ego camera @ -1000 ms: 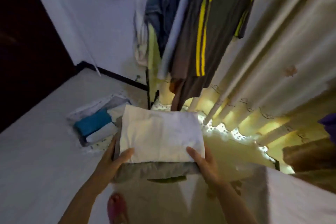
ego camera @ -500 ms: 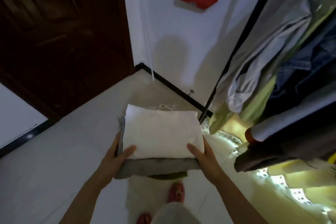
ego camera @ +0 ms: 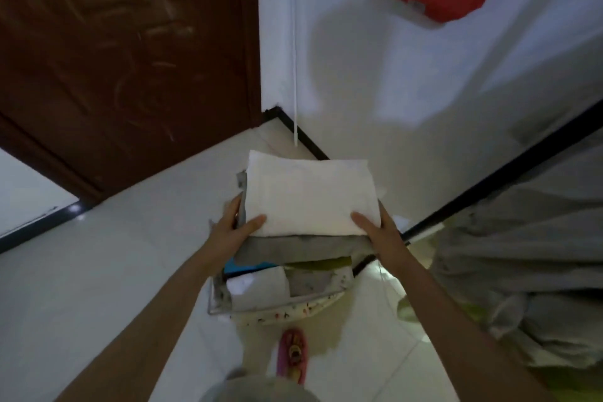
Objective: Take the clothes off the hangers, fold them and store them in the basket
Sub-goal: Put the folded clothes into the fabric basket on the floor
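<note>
Currently, the stack of folded clothes, a white piece on top and grey beneath, is held level above the basket. The basket stands on the floor and already holds folded items. The left hand and right hand each clamp one side of the stack, thumb pressed on top. This two-sided grip probably keeps the folds from slipping during transfer. Stack and basket do not appear to touch. Compared with half a second earlier, the basket has come into view directly below the stack, and the door fills more of the frame.
</note>
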Demonstrator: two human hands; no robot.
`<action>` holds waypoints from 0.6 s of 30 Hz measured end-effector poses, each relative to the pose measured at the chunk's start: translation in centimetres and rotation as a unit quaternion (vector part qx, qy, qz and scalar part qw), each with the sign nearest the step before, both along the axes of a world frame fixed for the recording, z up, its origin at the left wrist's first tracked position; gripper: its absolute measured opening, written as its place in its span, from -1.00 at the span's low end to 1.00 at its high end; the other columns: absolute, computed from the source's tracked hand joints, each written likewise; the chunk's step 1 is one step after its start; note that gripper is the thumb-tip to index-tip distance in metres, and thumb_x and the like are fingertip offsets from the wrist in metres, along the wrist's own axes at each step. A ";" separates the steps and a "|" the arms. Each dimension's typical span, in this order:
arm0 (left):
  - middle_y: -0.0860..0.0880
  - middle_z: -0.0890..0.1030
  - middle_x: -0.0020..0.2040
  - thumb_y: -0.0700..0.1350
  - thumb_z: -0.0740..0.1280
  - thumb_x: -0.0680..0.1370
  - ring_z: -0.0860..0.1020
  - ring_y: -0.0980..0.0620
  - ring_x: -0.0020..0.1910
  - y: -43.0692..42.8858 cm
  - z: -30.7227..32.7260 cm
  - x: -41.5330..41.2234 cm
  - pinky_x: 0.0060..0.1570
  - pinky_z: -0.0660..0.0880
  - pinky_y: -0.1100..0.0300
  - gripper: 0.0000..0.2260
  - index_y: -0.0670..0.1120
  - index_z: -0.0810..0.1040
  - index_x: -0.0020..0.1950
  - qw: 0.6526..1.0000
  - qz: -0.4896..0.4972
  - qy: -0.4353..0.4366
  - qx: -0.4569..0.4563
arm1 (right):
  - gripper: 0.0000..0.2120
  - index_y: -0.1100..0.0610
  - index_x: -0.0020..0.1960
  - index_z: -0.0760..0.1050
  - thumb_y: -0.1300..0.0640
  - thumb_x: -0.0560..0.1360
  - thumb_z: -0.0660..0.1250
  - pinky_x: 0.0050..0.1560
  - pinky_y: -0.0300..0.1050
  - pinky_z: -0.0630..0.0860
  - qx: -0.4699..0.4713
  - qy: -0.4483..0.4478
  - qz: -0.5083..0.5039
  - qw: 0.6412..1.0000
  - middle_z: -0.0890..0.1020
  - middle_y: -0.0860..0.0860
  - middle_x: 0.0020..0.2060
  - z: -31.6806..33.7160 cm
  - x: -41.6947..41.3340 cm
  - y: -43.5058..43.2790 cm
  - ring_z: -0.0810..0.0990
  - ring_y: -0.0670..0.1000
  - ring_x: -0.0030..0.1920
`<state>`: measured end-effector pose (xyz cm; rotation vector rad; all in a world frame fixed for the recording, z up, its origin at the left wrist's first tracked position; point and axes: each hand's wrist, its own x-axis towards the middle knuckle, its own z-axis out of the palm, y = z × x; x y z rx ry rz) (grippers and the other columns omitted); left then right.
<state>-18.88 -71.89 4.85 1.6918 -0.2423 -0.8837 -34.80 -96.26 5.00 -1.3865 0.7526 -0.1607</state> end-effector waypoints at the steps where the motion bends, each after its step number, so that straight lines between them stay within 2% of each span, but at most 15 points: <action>1: 0.02 0.36 0.41 0.01 0.33 0.53 0.41 -0.03 0.30 -0.8 -1.2 0.6 0.30 0.42 -0.03 -0.39 0.12 0.13 0.51 1.000 -0.003 0.004 0.007 | -0.40 -0.19 0.25 0.42 -0.14 0.24 0.49 0.08 -0.16 0.58 -0.003 0.008 -0.002 1.000 0.63 -0.21 0.08 -1.1 0.6 -0.7 0.61 -0.16 0.09; 3: 0.02 0.35 0.40 -0.04 0.35 0.53 0.40 -0.03 0.29 -2.1 -4.2 1.7 0.27 0.44 0.01 -0.36 0.09 0.10 0.52 1.000 -0.009 0.023 0.012 | -0.43 -0.19 0.26 0.40 -0.09 0.28 0.46 0.01 -0.21 0.60 -0.007 0.022 -0.001 1.000 0.64 -0.24 0.04 -3.9 1.5 -2.0 0.62 -0.19 0.06; 6: 0.01 0.32 0.40 -0.11 0.40 0.49 0.39 -0.05 0.29 -3.5 -10.8 2.9 0.26 0.45 -0.02 -0.30 0.05 0.08 0.51 0.998 -0.030 0.042 0.026 | -0.44 -0.07 0.36 0.37 0.04 0.40 0.43 0.09 -0.09 0.58 -0.007 0.054 -0.008 0.999 0.61 -0.13 0.13 -9.8 1.6 -3.2 0.59 -0.08 0.12; 8: 0.11 0.34 0.31 -0.09 0.45 0.44 0.39 0.02 0.25 -4.4 -16.4 3.0 0.26 0.45 -0.01 -0.26 0.10 0.08 0.48 0.996 -0.060 0.052 0.044 | -0.46 -0.02 0.38 0.36 0.11 0.43 0.40 0.12 -0.04 0.57 -0.005 0.070 -0.010 0.998 0.58 -0.04 0.18 -15.2 1.0 -4.0 0.57 -0.02 0.16; 11: 0.30 0.30 0.16 -0.05 0.50 0.39 0.37 0.10 0.20 -5.3 -25.8 2.5 0.23 0.44 0.09 -0.23 0.18 0.07 0.40 0.991 -0.102 0.062 0.059 | -0.38 0.00 0.41 0.33 0.08 0.38 0.41 0.16 0.09 0.56 0.011 0.099 -0.015 0.995 0.58 0.02 0.21 -24.3 -0.4 -4.7 0.56 0.06 0.21; 14: 0.19 0.30 0.25 -0.09 0.51 0.38 0.35 0.09 0.23 -6.0 -36.0 1.9 0.24 0.41 0.14 -0.18 0.07 0.04 0.46 0.986 -0.123 0.079 0.077 | -0.37 -0.05 0.39 0.35 0.03 0.35 0.43 0.11 0.02 0.58 0.016 0.118 -0.016 0.993 0.59 -0.03 0.20 -34.4 -1.5 -4.7 0.56 0.03 0.20; 17: 0.07 0.28 0.36 -0.11 0.50 0.40 0.33 0.11 0.24 -6.4 -45.9 1.5 0.06 0.40 0.42 -0.17 0.00 0.01 0.47 0.982 -0.149 0.076 0.086 | -0.37 -0.06 0.36 0.36 0.01 0.32 0.44 0.12 0.02 0.56 0.008 0.139 -0.019 0.990 0.58 -0.01 0.19 -44.5 -1.4 -5.2 0.56 0.03 0.19; 18: 0.04 0.26 0.38 -0.12 0.49 0.41 0.31 0.13 0.24 -6.7 -49.0 1.6 0.05 0.38 0.44 -0.16 -0.03 -0.02 0.49 0.980 -0.160 0.067 0.096 | -0.38 -0.07 0.35 0.35 0.01 0.33 0.44 0.16 0.03 0.55 0.004 0.143 -0.014 0.990 0.56 0.00 0.20 -47.8 -1.3 -5.5 0.55 0.04 0.19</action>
